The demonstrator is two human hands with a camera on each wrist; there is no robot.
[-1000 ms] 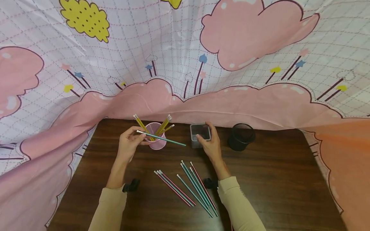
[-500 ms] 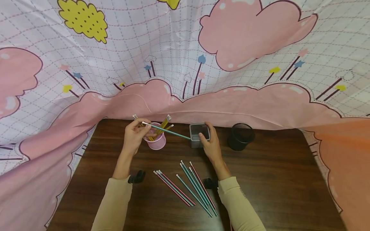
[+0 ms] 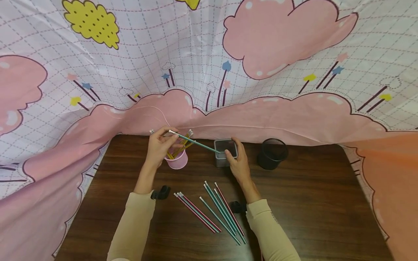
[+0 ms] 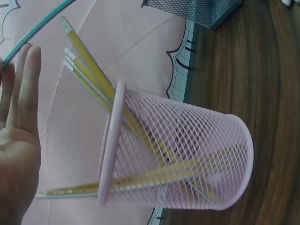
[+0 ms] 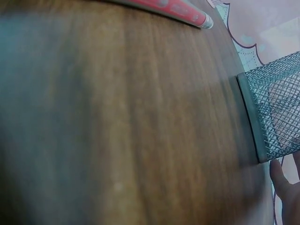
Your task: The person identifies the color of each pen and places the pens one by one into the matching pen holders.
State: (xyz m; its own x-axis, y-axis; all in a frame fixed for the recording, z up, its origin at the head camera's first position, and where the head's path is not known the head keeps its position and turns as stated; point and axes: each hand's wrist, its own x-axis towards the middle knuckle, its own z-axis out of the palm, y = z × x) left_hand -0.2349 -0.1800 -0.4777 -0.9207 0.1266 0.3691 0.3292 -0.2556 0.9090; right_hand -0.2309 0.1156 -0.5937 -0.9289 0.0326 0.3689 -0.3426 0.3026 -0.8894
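Note:
My left hand pinches a green pencil near its white eraser end, above the pink mesh cup. The pencil slants down to the right, its far tip over the opening of the square grey mesh holder. My right hand grips that holder by its right side, thumb at the front rim and fingers behind. In the left wrist view the pink mesh cup holds several yellow pencils, eraser ends up. The right wrist view catches the grey holder's mesh side with fingertips at its base.
A round black mesh cup stands right of the grey holder. Nearer me, several green and red pencils lie on the dark wooden table, with another small group to their left. A patterned cloth hangs behind.
My left hand has moved right and up with the green pencil, bringing its tip from left of the grey holder to over its opening. My right hand stays on the holder.

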